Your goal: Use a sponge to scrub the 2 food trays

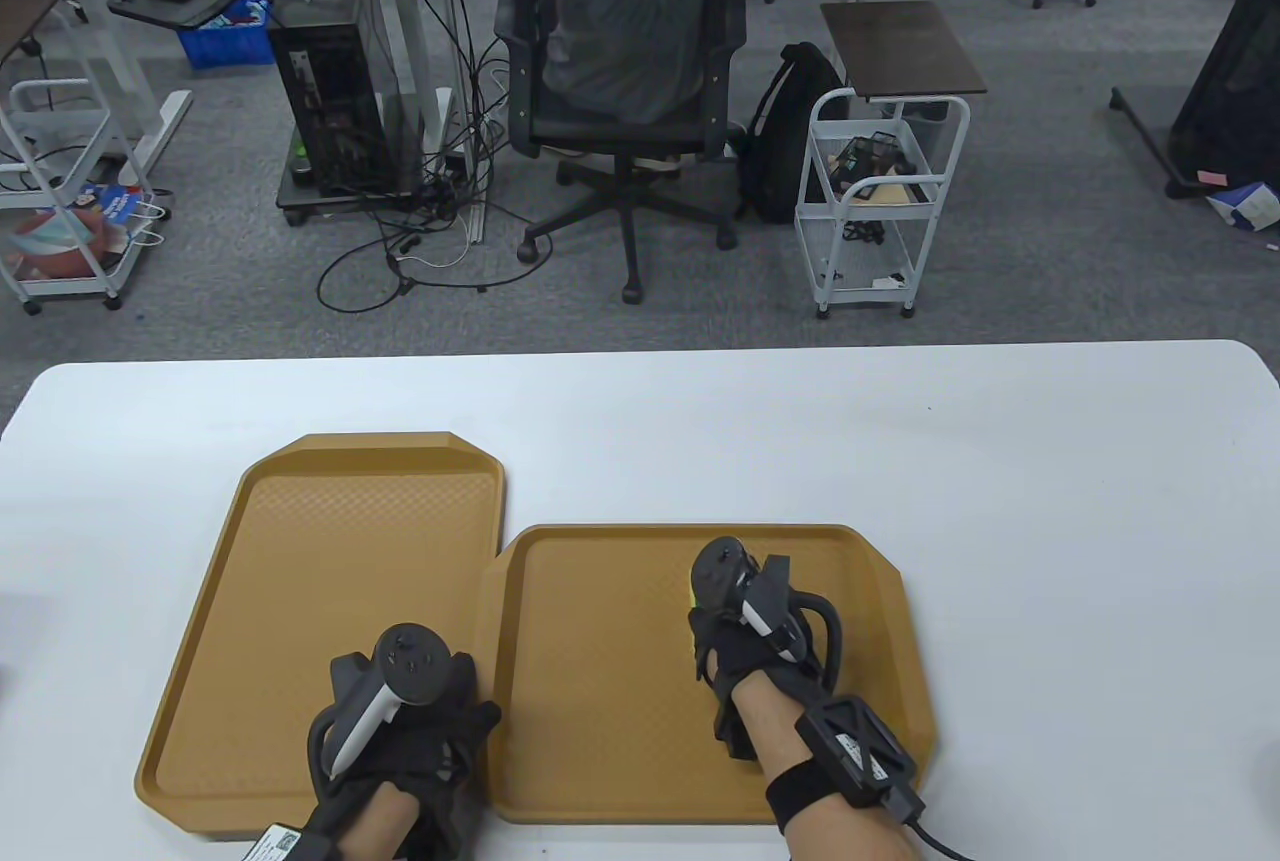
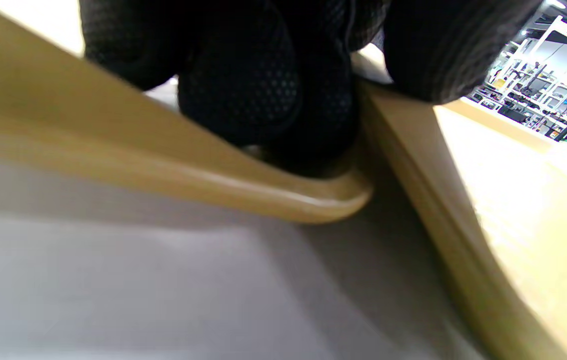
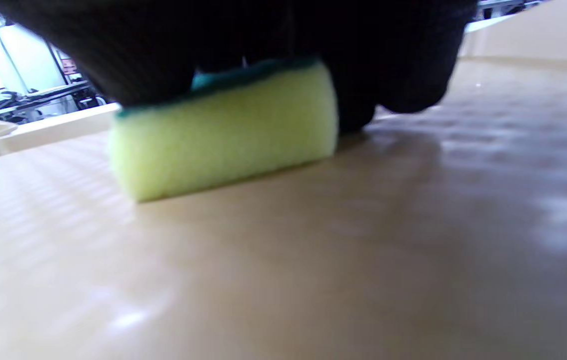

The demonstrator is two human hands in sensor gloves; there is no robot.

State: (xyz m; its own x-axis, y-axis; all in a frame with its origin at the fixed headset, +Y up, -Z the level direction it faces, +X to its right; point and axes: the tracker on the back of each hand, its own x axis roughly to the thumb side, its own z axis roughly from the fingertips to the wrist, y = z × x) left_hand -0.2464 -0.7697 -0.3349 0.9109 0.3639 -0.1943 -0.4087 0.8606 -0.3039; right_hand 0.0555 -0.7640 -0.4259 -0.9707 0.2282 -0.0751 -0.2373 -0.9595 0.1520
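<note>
Two brown food trays lie side by side on the white table [image 1: 1050, 501]: the left tray [image 1: 330, 541] lengthwise, the right tray [image 1: 600, 641] crosswise. My right hand [image 1: 712, 636] is over the middle of the right tray and grips a yellow sponge [image 3: 223, 130] with a green top. The sponge's yellow face lies flat on the tray floor [image 3: 313, 250]. In the table view only a yellow sliver of the sponge [image 1: 693, 591] shows. My left hand [image 1: 455, 721] rests where the trays meet, its gloved fingers [image 2: 263, 90] on the left tray's near right corner rim [image 2: 263, 192].
The right tray's left rim [image 2: 413, 165] runs close beside the left tray's corner. Bare tabletop lies right of and beyond the trays. Past the table's far edge are an office chair [image 1: 625, 51], a white cart [image 1: 880, 191] and a computer tower [image 1: 330, 101].
</note>
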